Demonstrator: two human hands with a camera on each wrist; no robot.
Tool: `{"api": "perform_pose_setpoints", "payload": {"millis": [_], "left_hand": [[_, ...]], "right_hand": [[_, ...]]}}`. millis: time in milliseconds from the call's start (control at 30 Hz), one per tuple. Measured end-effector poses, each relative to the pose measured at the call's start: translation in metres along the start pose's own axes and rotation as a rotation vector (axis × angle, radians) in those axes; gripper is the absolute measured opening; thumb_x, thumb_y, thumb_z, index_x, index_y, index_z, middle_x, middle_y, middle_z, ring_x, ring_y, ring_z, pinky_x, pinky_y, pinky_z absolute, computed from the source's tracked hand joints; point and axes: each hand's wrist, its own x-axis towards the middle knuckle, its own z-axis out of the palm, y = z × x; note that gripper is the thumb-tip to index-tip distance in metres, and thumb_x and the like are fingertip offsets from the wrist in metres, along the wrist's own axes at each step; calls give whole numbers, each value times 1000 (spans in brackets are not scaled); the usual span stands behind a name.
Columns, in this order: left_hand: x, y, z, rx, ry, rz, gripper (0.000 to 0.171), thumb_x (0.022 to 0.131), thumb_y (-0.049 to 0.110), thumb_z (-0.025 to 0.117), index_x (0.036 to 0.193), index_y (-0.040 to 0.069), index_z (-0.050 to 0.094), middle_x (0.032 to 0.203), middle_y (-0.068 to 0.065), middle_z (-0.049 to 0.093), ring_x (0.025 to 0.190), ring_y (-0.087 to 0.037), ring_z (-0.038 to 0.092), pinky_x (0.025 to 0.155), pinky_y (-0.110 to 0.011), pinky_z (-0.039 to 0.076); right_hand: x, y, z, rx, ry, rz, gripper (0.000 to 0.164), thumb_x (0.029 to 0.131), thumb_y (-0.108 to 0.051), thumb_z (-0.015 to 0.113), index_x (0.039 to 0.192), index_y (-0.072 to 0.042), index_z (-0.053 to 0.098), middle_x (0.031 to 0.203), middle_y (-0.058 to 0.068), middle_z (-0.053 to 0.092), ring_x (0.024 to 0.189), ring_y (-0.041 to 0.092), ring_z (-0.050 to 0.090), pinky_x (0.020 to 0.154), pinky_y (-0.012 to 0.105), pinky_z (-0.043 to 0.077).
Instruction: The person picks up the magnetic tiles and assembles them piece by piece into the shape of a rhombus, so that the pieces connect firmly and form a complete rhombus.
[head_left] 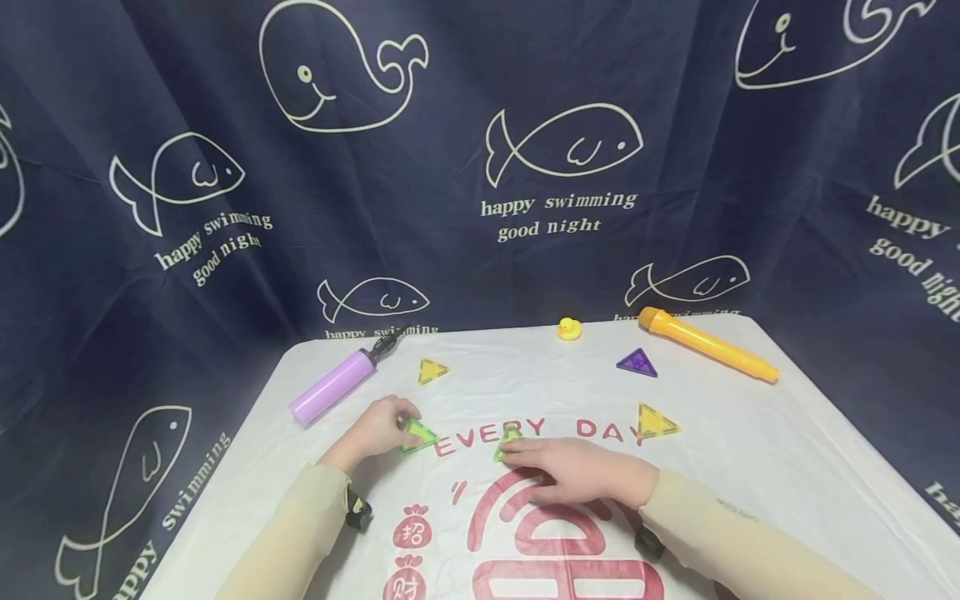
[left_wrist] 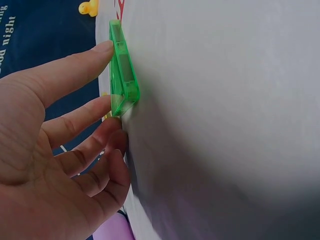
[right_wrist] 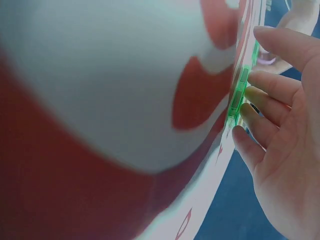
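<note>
My left hand [head_left: 381, 427] pinches a green see-through triangular tile [head_left: 422, 435] between thumb and index finger. In the left wrist view this green tile [left_wrist: 124, 70] stands out from the thumb tip close over the white cloth, the other fingers loosely bent below it. To the right, my right hand [head_left: 581, 471] reaches across the cloth with its fingertips on a second green triangular tile [head_left: 512, 435]. The right wrist view shows nearly straight fingertips along that tile's edge [right_wrist: 239, 95], the thumb held apart. In the head view the fingers partly cover it.
Beyond the hands lie a yellow triangular tile [head_left: 432, 371], another yellow triangle [head_left: 657, 422] and a purple triangle [head_left: 637, 362]. A purple hand pump [head_left: 333, 387] is at the left, a small yellow duck [head_left: 569, 328] at the back edge, an orange microphone-shaped stick [head_left: 708, 344] at the right.
</note>
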Motion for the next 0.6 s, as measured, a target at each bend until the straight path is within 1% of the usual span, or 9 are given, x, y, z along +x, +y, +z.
{"api": "perform_pose_setpoints", "payload": {"millis": [133, 200, 300, 400, 500, 600], "left_hand": [[0, 0, 1, 0, 0, -25, 44, 70, 23, 93, 108, 11, 73, 104, -3, 65, 89, -19, 59, 85, -43, 53], [-2, 0, 0, -2, -2, -33, 48, 69, 23, 93, 110, 9, 72, 104, -4, 65, 89, -20, 59, 85, -43, 53], [-3, 1, -2, -4, -5, -33, 55, 68, 22, 94, 114, 5, 70, 106, -7, 65, 91, -22, 60, 89, -46, 53], [-4, 2, -4, -7, -11, -34, 59, 67, 21, 95, 116, 2, 68, 108, -8, 65, 95, -24, 61, 92, -47, 52], [-5, 1, -5, -11, -20, -26, 59, 67, 20, 94, 116, 1, 68, 107, -9, 65, 96, -25, 61, 93, -48, 52], [-5, -1, -5, -31, -27, -11, 56, 67, 17, 94, 114, 1, 68, 105, -8, 64, 94, -24, 61, 92, -48, 52]], "right_hand": [[-3, 3, -3, 27, 14, 28, 58, 96, -27, 68, 149, -9, 52, 157, 5, 46, 145, 23, 41, 116, 43, 36], [-2, 4, -4, 24, 17, 33, 57, 96, -25, 68, 149, -9, 53, 156, 6, 46, 144, 23, 41, 116, 43, 36], [0, 7, -5, 5, 33, 16, 54, 96, -22, 70, 146, -8, 56, 154, 7, 49, 143, 25, 43, 115, 45, 37], [3, 12, -6, 15, 59, 20, 52, 95, -19, 72, 144, -7, 58, 152, 10, 51, 142, 30, 44, 114, 49, 37], [9, 21, -8, 53, 81, 78, 54, 94, -18, 74, 144, -8, 58, 151, 10, 51, 141, 32, 44, 113, 51, 39], [13, 34, -11, 112, 94, 145, 59, 91, -18, 78, 145, -9, 56, 148, 10, 52, 138, 32, 46, 112, 51, 41]]}}
